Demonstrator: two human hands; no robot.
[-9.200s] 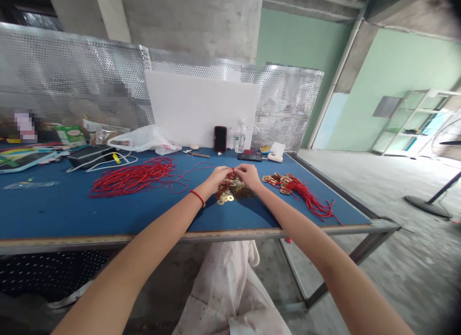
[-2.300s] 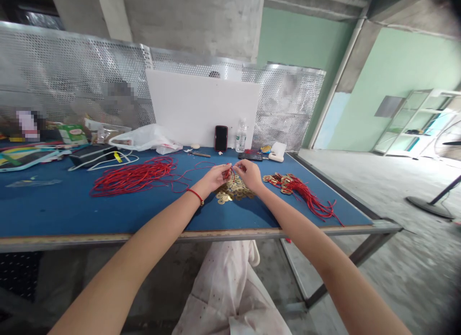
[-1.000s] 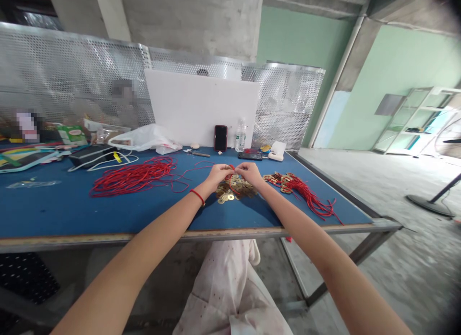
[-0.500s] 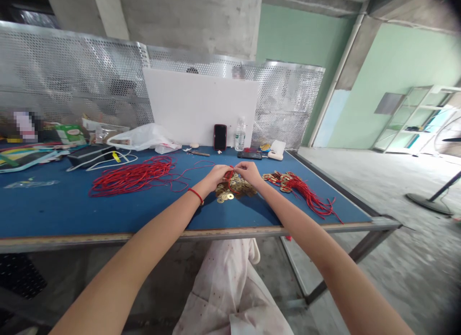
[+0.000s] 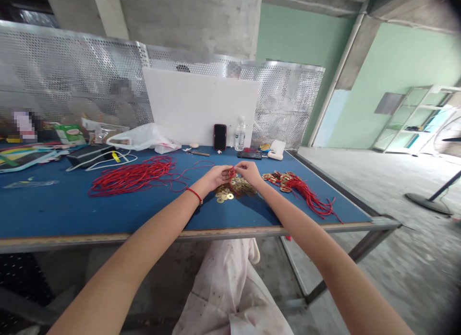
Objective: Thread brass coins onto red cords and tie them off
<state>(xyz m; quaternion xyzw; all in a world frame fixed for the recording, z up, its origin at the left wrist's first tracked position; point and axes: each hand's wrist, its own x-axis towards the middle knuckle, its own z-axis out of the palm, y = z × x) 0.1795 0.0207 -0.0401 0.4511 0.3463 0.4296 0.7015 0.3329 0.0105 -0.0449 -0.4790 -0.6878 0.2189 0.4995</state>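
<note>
Two hands (image 5: pixel 216 177), pinching red cord (image 5: pixel 232 173), over coins (image 5: pixel 224 196)

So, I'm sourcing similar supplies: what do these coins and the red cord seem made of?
The coins look like brass or brass-plated metal: shiny yellow, catching the light. The red cord looks like synthetic cord, limp and slightly glossy, though its weave is too small to tell.

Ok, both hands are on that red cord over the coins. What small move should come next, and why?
Probably draw the red cord snug between your left hand and right hand: both seem to pinch it just above the brass coins, and coin-strung red cords lie to the right.
</note>
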